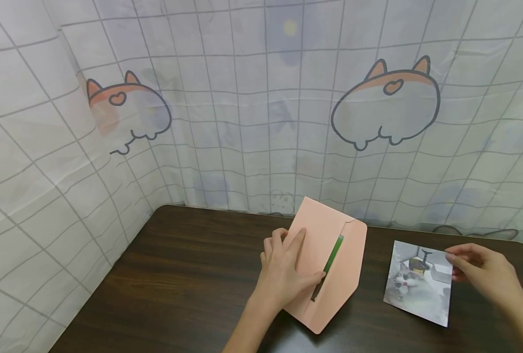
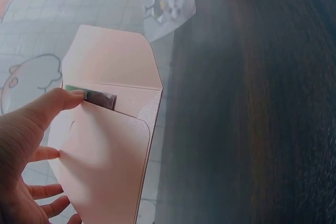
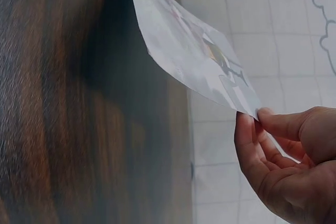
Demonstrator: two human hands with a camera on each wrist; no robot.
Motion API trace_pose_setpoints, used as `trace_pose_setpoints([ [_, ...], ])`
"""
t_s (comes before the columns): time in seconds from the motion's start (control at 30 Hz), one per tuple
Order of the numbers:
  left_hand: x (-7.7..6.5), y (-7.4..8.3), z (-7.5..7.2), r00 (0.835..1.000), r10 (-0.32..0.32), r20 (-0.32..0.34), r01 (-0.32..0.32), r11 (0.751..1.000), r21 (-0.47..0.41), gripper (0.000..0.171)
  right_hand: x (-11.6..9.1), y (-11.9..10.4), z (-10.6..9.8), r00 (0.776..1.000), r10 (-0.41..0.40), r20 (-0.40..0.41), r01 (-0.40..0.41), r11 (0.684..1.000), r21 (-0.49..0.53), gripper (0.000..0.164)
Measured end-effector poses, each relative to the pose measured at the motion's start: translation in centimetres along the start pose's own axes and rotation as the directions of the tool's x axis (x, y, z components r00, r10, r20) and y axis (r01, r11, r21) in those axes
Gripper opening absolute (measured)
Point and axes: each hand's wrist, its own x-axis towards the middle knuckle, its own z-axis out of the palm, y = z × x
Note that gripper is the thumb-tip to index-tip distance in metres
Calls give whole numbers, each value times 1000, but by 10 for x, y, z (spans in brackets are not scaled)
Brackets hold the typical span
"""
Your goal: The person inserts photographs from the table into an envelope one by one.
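Note:
A pink envelope (image 1: 318, 220) with its flap open stands tilted over the table. My left hand (image 1: 281, 272) grips it by its left side, the index finger lying along the front. The left thumb (image 2: 65, 98) presses at the envelope's mouth, where a narrow strip of a green and dark card (image 2: 100, 98) shows; the rest of that card is hidden inside. To the right, my right hand (image 1: 486, 269) pinches a photo print (image 1: 420, 284) of a grey and white cat by its upper right corner. In the right wrist view, the print (image 3: 194, 51) is raised off the tabletop and slightly bent.
The dark wood table (image 1: 155, 274) has rounded back corners. Behind and to the left hangs a white grid-patterned cloth (image 1: 243, 122) with cartoon corgi drawings, reaching down to the table's back edge.

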Motion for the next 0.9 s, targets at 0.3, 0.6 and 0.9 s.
trace_pose_setpoints([
  [0.3, 0, -2, 0, 1000, -3, -20, 3, 1000, -2, 87, -1, -11, 5, 999, -42, -2, 42, 999, -15, 29],
  [0.6, 1, -4, -1, 1000, -7, -29, 8, 1000, 13, 87, -1, -22, 11, 999, -48, -9, 48, 998, 37, 28],
  [0.9, 2, -5, -4, 999, -18, -36, 19, 1000, 22, 87, -2, -29, 16, 999, -52, -9, 53, 993, 108, 26],
])
